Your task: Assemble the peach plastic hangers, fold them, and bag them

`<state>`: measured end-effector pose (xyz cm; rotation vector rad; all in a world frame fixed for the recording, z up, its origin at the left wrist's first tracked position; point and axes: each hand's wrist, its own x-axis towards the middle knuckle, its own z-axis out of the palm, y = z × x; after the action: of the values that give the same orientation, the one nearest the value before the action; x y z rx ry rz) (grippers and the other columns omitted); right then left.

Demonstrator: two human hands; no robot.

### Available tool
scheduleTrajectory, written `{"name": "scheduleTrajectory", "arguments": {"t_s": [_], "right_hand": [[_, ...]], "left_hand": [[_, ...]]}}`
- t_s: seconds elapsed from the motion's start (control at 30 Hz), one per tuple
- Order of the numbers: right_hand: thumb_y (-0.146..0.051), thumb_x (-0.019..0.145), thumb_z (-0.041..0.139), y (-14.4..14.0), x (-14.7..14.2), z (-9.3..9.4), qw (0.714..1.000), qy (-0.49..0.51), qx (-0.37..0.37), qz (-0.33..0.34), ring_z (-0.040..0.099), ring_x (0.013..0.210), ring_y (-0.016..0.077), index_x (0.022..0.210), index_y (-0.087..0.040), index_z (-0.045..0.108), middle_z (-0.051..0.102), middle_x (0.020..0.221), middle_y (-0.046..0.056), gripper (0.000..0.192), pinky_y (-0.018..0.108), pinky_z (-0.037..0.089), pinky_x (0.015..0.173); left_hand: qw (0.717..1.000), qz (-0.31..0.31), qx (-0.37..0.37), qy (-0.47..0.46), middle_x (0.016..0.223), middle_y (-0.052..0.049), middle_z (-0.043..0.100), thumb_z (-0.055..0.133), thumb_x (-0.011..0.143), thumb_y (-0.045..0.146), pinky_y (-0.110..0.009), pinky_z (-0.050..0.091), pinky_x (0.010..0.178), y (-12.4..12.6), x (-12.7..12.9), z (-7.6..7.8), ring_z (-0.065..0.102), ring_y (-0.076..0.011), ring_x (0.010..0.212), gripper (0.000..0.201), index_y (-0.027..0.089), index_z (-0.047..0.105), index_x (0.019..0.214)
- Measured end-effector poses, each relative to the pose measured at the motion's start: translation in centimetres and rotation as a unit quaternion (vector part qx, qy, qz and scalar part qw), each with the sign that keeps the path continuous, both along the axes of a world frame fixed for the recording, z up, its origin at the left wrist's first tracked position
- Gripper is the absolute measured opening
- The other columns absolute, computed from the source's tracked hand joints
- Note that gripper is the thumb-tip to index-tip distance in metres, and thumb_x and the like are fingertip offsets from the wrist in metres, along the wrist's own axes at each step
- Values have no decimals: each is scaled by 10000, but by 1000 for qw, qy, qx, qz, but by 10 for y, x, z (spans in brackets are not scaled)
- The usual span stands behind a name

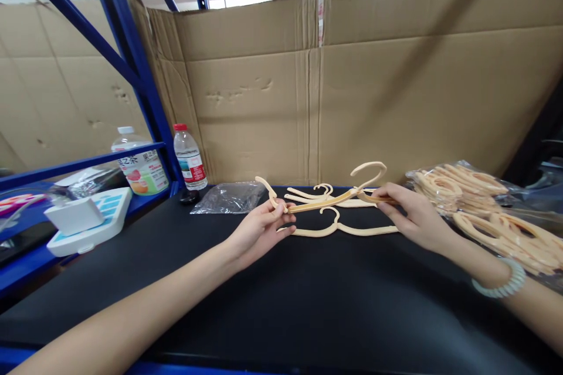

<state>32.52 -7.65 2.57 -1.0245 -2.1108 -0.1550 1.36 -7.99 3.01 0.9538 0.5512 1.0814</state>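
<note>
A cream plastic clothes hanger (323,203) is held up off the table between my two hands, its hook rising near the right. My left hand (259,231) pinches the left end, where a short curved piece sticks up. At the right part of the hanger, near the hook's base, the fingers of my right hand (416,218) are closed. Beneath it lies another hanger (316,233) flat on the table, its hook pointing away from me. Farther back, more cream hangers (301,193) lie partly hidden behind the held one.
The black tabletop (281,316) carries clear bagged hangers (466,181) at right and a flat plastic bag (229,197) at the back. A red-capped water bottle (190,158) stands by a blue metal post (149,105). Cardboard sheets (246,94) wall the back.
</note>
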Motion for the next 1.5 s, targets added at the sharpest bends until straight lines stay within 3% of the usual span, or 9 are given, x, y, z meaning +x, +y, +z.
{"name": "scheduleTrajectory", "arguments": {"t_s": [0.43, 0.73, 1.0, 1.2, 1.5], "right_hand": [[-177, 902, 457, -5, -3, 0, 997, -3, 79, 12, 600, 756, 185, 963, -193, 550, 621, 845, 59, 113, 305, 477, 675], [-144, 882, 469, -11, -12, -2, 992, -21, 124, 22, 616, 791, 205, 953, -184, 568, 645, 848, 73, 127, 331, 485, 713], [-176, 887, 457, -16, -16, -4, 994, -8, 108, 7, 619, 762, 202, 937, -212, 565, 656, 839, 67, 124, 337, 492, 687], [-189, 884, 462, -18, -20, -5, 994, -5, 107, -5, 635, 773, 208, 939, -212, 576, 673, 850, 65, 128, 337, 490, 688], [-207, 905, 463, -20, -24, -6, 996, 3, 84, -25, 622, 721, 184, 979, -196, 593, 663, 817, 51, 150, 304, 472, 663]], "left_hand": [[999, -13, -39, -17, 880, -63, 582, 471, 888, 53, -257, 546, 712, -2, 2, -2, 616, -118, 690, 194, 108, 567, 728], [994, 81, -56, 51, 726, -37, 595, 493, 807, -30, -227, 538, 660, -3, 3, -4, 584, -81, 563, 232, 114, 529, 629], [990, 116, -32, 78, 727, -31, 602, 530, 739, -48, -226, 516, 637, -7, 4, -3, 583, -87, 574, 197, 129, 504, 656], [989, 135, -8, 60, 644, 17, 546, 562, 755, -20, -188, 499, 589, -7, 3, -7, 561, -74, 544, 187, 142, 500, 686], [982, 179, -31, 42, 700, -21, 602, 508, 825, -57, -200, 568, 636, -2, 4, -10, 627, -88, 603, 228, 111, 566, 683]]}}
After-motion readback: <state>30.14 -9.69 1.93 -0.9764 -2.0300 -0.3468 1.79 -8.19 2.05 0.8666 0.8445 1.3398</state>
